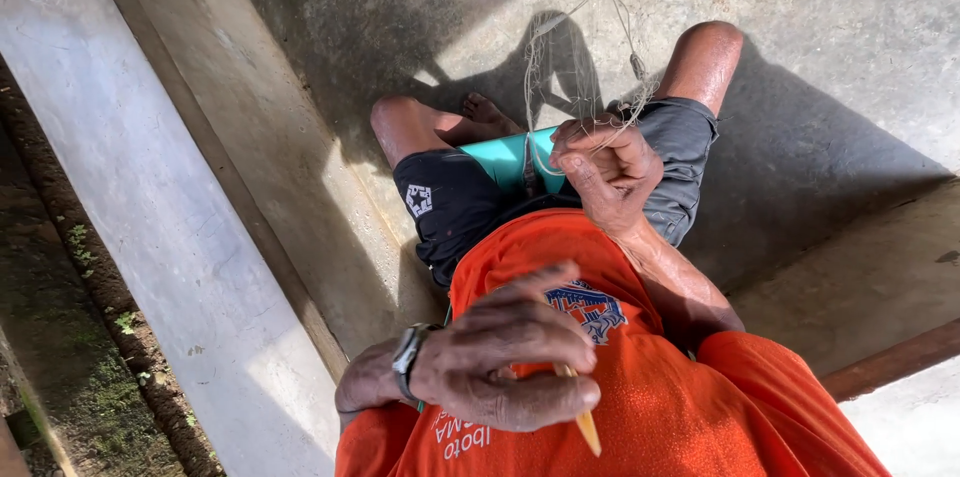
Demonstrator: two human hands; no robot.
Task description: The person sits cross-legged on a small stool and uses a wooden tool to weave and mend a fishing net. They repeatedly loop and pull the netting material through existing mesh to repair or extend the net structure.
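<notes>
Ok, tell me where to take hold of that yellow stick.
Probably its free pointed end: the yellow stick is thin, and the left hand is closed over its upper part. Come from the lower side, away from those fingers, and pinch across its slim width.

Near, the left hand (505,362) pinches a yellowish netting needle (582,419) against the orange shirt (650,407). Farther off, the right hand (608,169) grips fine fishing net (570,67) over a turquoise board (505,159) on the lap.
</notes>
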